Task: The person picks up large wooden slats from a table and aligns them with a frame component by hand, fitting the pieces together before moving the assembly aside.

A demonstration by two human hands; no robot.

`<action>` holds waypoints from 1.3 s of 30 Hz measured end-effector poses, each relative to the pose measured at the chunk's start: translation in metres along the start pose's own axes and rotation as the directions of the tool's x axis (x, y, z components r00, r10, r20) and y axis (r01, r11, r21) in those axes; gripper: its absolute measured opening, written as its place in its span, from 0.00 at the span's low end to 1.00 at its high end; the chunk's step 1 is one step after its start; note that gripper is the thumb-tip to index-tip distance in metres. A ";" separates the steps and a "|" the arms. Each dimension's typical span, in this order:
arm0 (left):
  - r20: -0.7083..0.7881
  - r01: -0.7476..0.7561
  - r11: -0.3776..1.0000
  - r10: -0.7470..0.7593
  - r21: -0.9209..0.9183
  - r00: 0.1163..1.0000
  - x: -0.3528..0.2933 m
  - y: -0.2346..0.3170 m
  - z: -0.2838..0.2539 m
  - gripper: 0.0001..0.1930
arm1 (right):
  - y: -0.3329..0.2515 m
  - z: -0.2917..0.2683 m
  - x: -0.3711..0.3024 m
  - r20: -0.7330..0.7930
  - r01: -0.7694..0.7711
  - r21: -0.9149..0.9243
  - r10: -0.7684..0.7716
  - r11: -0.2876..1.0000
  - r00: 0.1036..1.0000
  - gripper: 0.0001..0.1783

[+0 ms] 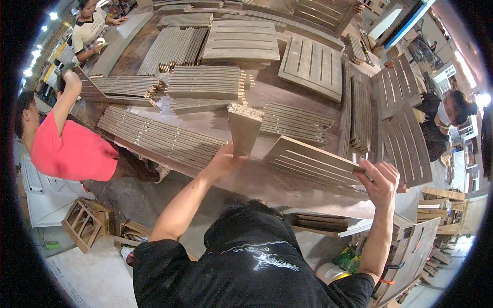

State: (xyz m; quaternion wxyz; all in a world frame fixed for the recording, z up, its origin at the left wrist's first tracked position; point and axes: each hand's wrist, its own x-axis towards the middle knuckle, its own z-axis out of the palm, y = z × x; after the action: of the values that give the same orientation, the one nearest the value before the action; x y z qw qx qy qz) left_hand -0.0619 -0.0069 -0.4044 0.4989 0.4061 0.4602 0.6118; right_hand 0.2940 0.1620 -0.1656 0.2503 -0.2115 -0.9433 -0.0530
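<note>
In my left hand (227,163) is a brown wooden board (244,131), gripped near its lower end and tilted up, its pale raw end on top. My right hand (379,180) has its fingers and thumb at the right-hand corner of a slatted wooden panel (313,163), which leans on the table's near side. Small pale bits show beside those fingertips; I cannot make out what they are. Stacked brown slats (159,134) lie left of my left hand. Another stack of slats (295,122) lies behind the slatted panel.
More slat stacks (205,82) and finished slatted panels (312,66) cover the worktable (257,84). A person in a pink shirt (72,149) works at the left, another person (90,31) at the far left. At the right, a person (436,120) is by upright slatted panels (405,141).
</note>
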 end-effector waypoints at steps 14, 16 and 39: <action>-0.025 0.027 0.961 -0.020 0.276 0.999 0.001 -0.010 0.003 0.15 | -0.009 -0.011 0.014 0.073 0.076 -0.010 -0.075 0.997 0.995 0.23; -0.021 0.012 0.977 -0.008 0.213 1.000 0.002 -0.013 0.003 0.18 | -0.008 -0.007 0.017 0.083 0.064 -0.017 -0.062 0.998 0.995 0.22; -0.090 0.261 0.805 -0.253 0.533 0.963 0.013 -0.004 0.005 0.14 | 0.051 0.145 -0.132 0.141 -0.433 0.898 0.881 0.078 0.452 0.34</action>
State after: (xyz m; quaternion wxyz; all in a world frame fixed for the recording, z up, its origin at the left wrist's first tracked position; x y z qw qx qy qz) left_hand -0.0585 0.0066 -0.4067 0.4392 0.4596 0.6679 0.3871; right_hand 0.3539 0.1887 -0.3574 0.5189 -0.4568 -0.5272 0.4941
